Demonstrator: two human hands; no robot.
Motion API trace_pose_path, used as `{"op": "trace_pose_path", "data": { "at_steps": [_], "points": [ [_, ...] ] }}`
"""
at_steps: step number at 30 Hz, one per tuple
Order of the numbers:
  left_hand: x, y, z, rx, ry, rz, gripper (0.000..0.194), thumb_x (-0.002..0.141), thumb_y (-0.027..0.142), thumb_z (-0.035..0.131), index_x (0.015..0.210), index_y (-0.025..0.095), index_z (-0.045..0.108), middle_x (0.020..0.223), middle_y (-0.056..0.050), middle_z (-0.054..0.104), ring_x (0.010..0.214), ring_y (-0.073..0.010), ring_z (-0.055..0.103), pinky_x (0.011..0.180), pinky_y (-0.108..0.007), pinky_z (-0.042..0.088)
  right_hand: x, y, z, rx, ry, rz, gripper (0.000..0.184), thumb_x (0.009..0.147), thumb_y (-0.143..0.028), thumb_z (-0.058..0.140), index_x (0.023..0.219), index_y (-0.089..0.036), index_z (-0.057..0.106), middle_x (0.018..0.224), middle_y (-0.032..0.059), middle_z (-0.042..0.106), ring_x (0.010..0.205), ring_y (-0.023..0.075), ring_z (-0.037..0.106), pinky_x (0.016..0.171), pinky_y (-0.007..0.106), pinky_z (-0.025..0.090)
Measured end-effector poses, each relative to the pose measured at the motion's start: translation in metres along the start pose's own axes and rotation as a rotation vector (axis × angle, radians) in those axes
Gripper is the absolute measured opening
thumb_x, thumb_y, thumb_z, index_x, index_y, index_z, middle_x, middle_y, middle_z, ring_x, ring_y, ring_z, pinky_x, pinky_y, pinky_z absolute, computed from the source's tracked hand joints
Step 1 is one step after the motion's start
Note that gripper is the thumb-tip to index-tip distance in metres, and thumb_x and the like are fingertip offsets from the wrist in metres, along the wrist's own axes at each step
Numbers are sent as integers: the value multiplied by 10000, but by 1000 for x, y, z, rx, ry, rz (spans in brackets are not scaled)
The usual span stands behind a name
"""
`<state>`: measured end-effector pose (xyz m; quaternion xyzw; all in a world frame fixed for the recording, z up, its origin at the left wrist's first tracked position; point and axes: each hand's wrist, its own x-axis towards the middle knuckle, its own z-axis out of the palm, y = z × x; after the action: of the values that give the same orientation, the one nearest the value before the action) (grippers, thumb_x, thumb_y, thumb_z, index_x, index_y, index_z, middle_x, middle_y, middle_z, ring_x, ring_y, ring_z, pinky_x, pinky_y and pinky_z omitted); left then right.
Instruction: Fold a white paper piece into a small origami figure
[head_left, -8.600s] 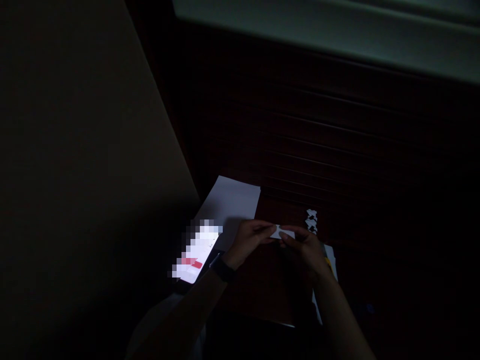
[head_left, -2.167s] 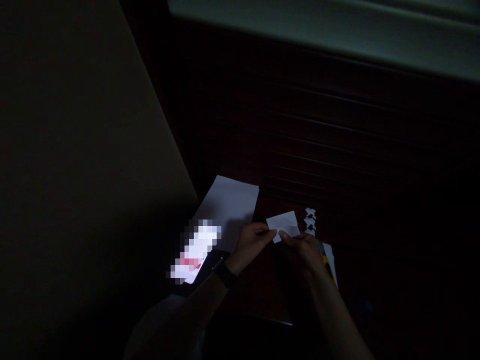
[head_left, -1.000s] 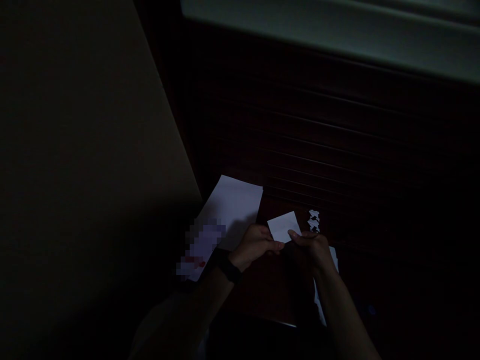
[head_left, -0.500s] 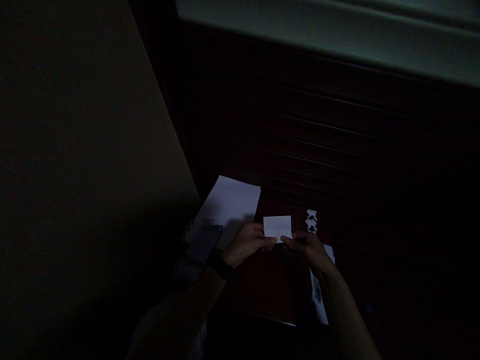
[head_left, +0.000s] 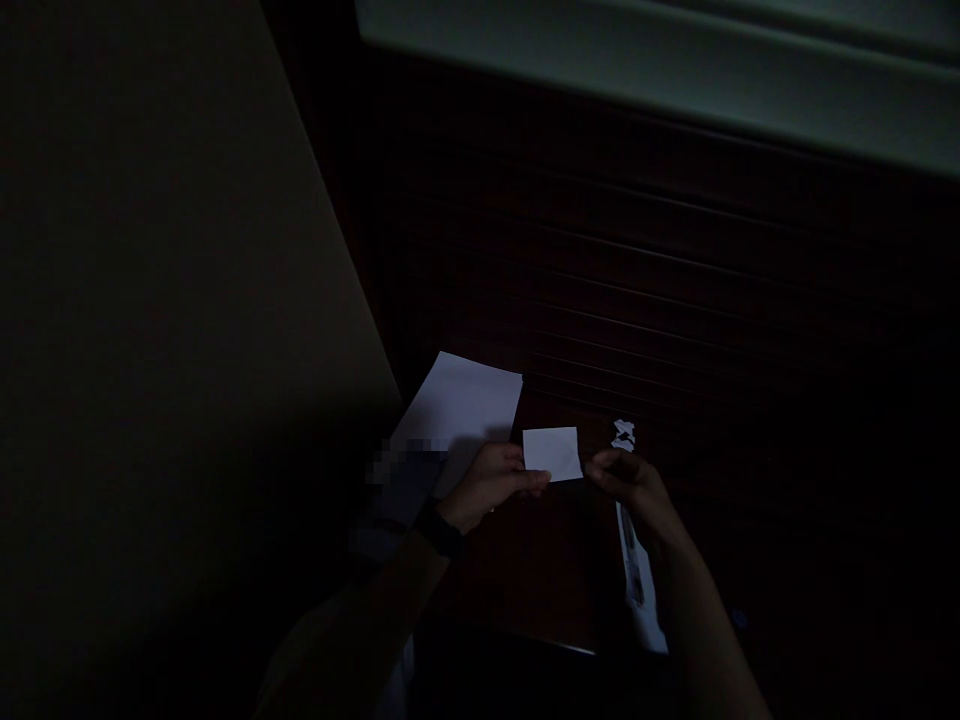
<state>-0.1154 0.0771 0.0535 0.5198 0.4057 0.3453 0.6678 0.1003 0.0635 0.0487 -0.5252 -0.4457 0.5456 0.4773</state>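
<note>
The scene is very dark. My left hand pinches the lower left edge of a small white square of paper and holds it just above a dark wooden table. A dark band sits on that wrist. My right hand hovers a little to the right of the square with its fingers curled, apart from the paper. Small folded white paper pieces lie just beyond my right hand.
A larger white sheet lies at the far left of the table. A phone with a dim screen rests on it. A white strip of paper lies under my right forearm. A pale wall fills the left; dark slats stand behind.
The folded paper was opened out into a flat square. My right hand has let go of it and drawn slightly right. The phone screen went from bright to dim.
</note>
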Motion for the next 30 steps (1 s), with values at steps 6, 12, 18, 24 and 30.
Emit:
{"op": "trace_pose_path", "data": {
  "at_steps": [6, 12, 18, 24, 30],
  "points": [
    [-5, 3, 1, 83, -182, -54, 334, 679, 376, 631, 902, 127, 623, 751, -58, 659, 578, -124, 587, 483, -202, 406, -5, -4, 24, 9, -46, -1, 447, 569, -371, 751, 952, -204, 590, 812, 43, 653, 682, 193, 605, 585, 298, 473],
    [1, -4, 1, 301, 26, 23, 429, 732, 526, 492, 599, 128, 584, 494, 11, 537, 427, -83, 455, 391, -185, 285, -4, 0, 27, -95, 24, -2, 406, 549, -424, 746, 832, -160, 624, 700, 47, 650, 586, 178, 585, 509, 271, 444],
    [3, -6, 2, 456, 87, 106, 438, 775, 518, 433, 590, 139, 555, 486, 26, 499, 449, -86, 441, 416, -190, 264, -5, -2, 28, -82, 11, -34, 388, 606, -439, 703, 878, -175, 618, 676, 27, 633, 570, 158, 567, 498, 253, 426],
    [4, -7, 5, 533, 122, 183, 436, 801, 490, 406, 574, 142, 539, 500, 27, 495, 493, -91, 447, 449, -193, 273, -2, 3, 26, -179, 23, -69, 390, 648, -445, 664, 923, -175, 606, 721, 44, 636, 582, 163, 566, 487, 250, 422],
    [4, -4, 5, 528, 148, 195, 405, 809, 466, 403, 597, 147, 534, 514, 31, 475, 502, -92, 435, 453, -195, 281, -7, -3, 30, -272, -7, -109, 418, 642, -380, 689, 1006, -205, 583, 849, 57, 648, 690, 193, 592, 559, 273, 453]
  ]
}}
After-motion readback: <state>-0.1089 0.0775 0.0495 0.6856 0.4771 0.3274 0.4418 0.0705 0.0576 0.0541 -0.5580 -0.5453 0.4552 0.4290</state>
